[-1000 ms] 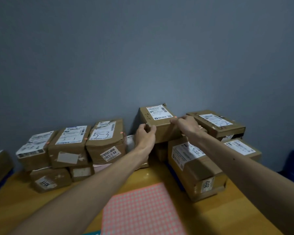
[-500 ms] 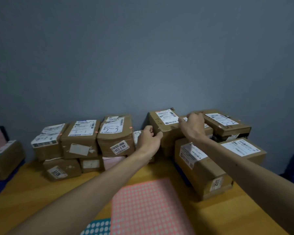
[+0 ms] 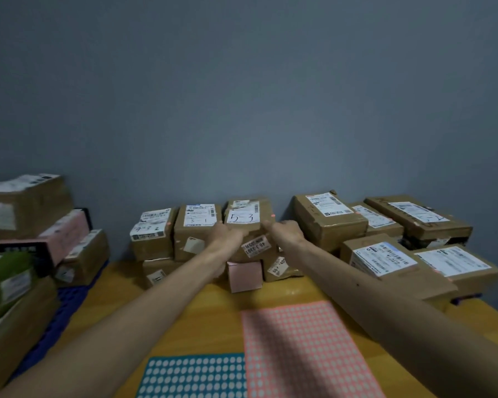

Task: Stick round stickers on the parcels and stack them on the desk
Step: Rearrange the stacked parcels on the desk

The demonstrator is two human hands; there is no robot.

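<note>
Both arms outstretched; left hand [image 3: 228, 233], right hand [image 3: 285, 231] clasping opposite sides of 5-3 parcel [image 3: 246, 215].

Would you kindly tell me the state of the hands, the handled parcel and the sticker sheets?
5-3 parcel, atop the middle stack, a hand at each side
left hand, touches its front left edge; grip unclear
right hand, touches its right edge; grip unclear
pink sticker sheet, flat on the desk
blue sticker sheet, flat, left of the pink one

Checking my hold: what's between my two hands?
The brown cardboard parcel marked 5-3 lies between the left hand and the right hand, as the head view shows.
</note>
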